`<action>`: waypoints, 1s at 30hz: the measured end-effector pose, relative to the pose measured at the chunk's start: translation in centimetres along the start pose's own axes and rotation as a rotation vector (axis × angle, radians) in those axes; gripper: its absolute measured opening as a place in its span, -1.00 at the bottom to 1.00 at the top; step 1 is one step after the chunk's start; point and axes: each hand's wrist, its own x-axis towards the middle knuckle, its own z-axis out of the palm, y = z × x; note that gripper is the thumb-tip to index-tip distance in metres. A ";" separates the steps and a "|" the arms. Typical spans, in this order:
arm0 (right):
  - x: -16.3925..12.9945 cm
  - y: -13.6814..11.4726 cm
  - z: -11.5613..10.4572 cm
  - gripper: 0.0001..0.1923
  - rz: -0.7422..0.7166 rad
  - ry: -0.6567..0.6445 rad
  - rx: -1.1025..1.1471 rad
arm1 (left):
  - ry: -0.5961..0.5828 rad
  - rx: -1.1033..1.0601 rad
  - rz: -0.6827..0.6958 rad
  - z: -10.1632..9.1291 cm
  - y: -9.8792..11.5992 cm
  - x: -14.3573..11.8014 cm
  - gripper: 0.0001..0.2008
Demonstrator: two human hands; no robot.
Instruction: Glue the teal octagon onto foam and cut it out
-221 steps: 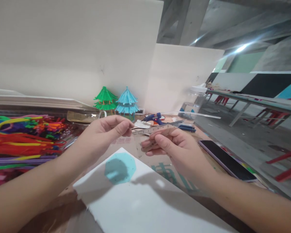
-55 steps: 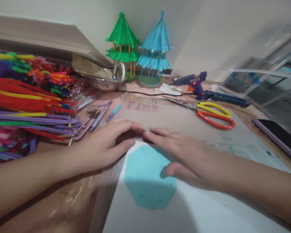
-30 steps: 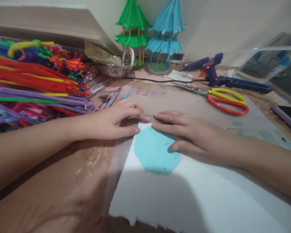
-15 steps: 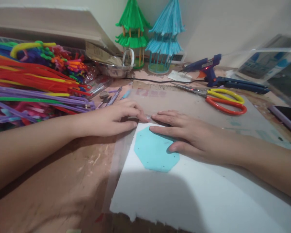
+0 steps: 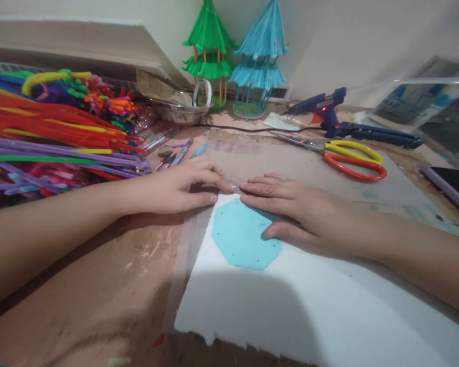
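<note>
A light blue octagon (image 5: 240,237) with small dark dots near its edges lies flat on a white sheet (image 5: 233,311) whose near edge is ragged. My right hand (image 5: 294,206) rests on the octagon's right side and the sheet, its fingers stretched out and thumb apart, hiding part of the shape. At the sheet's far left corner is my left hand (image 5: 187,186), palm down, thumb apart from the bent fingers and touching the corner. It has nothing visible in it. Beneath the sheet is a translucent mat (image 5: 252,158).
Scissors (image 5: 340,155) with yellow and red handles lie beyond my right hand, near a blue glue gun (image 5: 325,107). Pipe cleaners (image 5: 53,122) are heaped at left. Green (image 5: 208,51) and blue (image 5: 260,61) tiered models stand at the back. A phone (image 5: 453,186) lies far right.
Almost nothing differs. The view has shifted very slightly, while both hands, the octagon and the sheet keep their places.
</note>
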 end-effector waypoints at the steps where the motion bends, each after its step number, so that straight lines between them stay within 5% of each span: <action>1: 0.0 -0.1 0.0 -0.41 -0.001 0.023 -0.013 | 0.032 -0.035 -0.036 0.1 0.0 0.0 -0.74; 6: 0.3 -0.2 -0.2 -0.64 0.086 0.178 -0.023 | 0.327 -0.074 -0.290 0.8 0.2 0.1 -0.72; 13: 0.5 0.0 -0.9 -0.88 0.255 0.375 -0.004 | 0.533 0.142 -0.218 1.3 0.4 -0.1 -0.72; 30: 1.4 -0.2 -0.9 -0.72 0.329 0.100 -0.024 | 0.364 0.280 -0.281 1.3 1.4 -0.1 -0.67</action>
